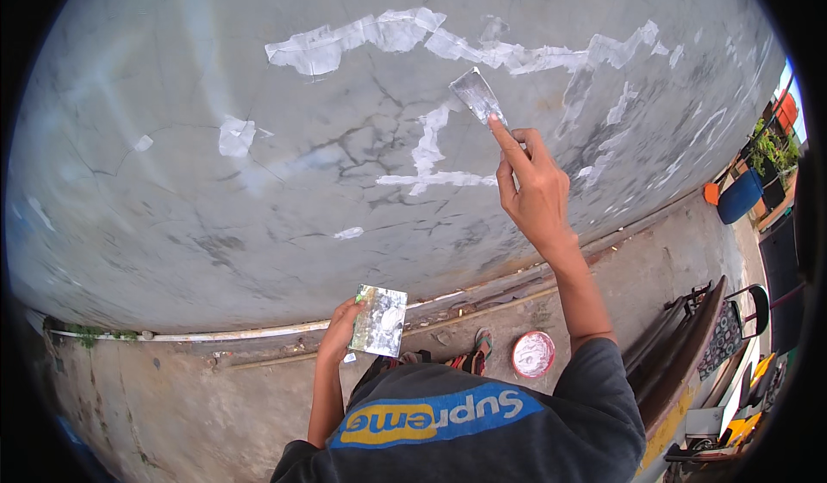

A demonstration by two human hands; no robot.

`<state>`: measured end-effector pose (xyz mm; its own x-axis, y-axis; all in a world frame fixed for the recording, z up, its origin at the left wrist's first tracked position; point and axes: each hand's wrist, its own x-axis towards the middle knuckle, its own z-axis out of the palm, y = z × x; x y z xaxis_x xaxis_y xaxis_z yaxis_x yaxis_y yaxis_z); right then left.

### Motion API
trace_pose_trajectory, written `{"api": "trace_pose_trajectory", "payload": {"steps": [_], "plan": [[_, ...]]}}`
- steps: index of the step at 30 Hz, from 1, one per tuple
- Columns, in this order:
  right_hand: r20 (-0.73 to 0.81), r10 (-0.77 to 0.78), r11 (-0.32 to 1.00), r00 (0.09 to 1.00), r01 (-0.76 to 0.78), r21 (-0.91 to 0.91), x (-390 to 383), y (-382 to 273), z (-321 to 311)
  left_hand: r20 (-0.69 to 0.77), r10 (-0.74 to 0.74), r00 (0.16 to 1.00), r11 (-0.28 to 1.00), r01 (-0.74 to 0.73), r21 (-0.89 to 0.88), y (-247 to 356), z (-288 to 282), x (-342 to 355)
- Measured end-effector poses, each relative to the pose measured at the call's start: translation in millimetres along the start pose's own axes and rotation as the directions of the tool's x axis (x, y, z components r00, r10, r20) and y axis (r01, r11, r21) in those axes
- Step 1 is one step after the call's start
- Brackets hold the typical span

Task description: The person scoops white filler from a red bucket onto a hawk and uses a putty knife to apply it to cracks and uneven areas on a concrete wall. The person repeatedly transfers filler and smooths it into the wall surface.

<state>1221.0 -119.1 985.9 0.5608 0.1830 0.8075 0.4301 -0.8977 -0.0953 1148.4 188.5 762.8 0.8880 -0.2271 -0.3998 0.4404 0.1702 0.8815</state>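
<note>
In front of me rises a grey, cracked wall (pixel 284 155) with several white putty patches (pixel 392 33) smeared along its cracks. My right hand (pixel 538 186) is raised and closed around a putty knife (pixel 476 95). Its index finger lies along the knife's blade, which is streaked with white. The blade is near the wall between the upper long strip and a lower patch; whether it touches I cannot tell. Lower down, my left hand (pixel 338 332) grips the left edge of a small flat board (pixel 379 321) smeared with white putty.
A red-rimmed tub (pixel 514 358) of white putty stands on the concrete ground near my foot (pixel 483 343). A pale pipe (pixel 258 335) runs along the wall's base. To the right are dark brown wooden furniture (pixel 680 354), a blue barrel (pixel 739 197) and green plants (pixel 771 149).
</note>
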Motion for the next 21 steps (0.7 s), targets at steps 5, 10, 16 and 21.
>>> {"api": "trace_pose_trajectory", "payload": {"steps": [5, 10, 16, 21], "plan": [[-0.032, -0.141, 0.985, 0.99, 0.136, -0.108, 18, 29, -7, -0.078, -0.023, 0.997, 1.0, 0.022, -0.013, -1, 2, -3], [0.037, -0.156, 0.987, 0.987, 0.157, -0.032, 8, 52, 14, -0.069, -0.054, 0.996, 0.999, 0.054, 0.004, -8, -3, 1], [0.097, -0.121, 0.992, 0.988, 0.124, -0.022, -17, 52, 0, -0.08, -0.037, 0.996, 0.999, 0.034, -0.037, -16, -10, 13], [-0.022, -0.125, 0.992, 0.992, 0.125, -0.018, 9, 19, -8, -0.02, -0.032, 0.999, 0.999, 0.032, -0.008, -3, -2, 7]]}}
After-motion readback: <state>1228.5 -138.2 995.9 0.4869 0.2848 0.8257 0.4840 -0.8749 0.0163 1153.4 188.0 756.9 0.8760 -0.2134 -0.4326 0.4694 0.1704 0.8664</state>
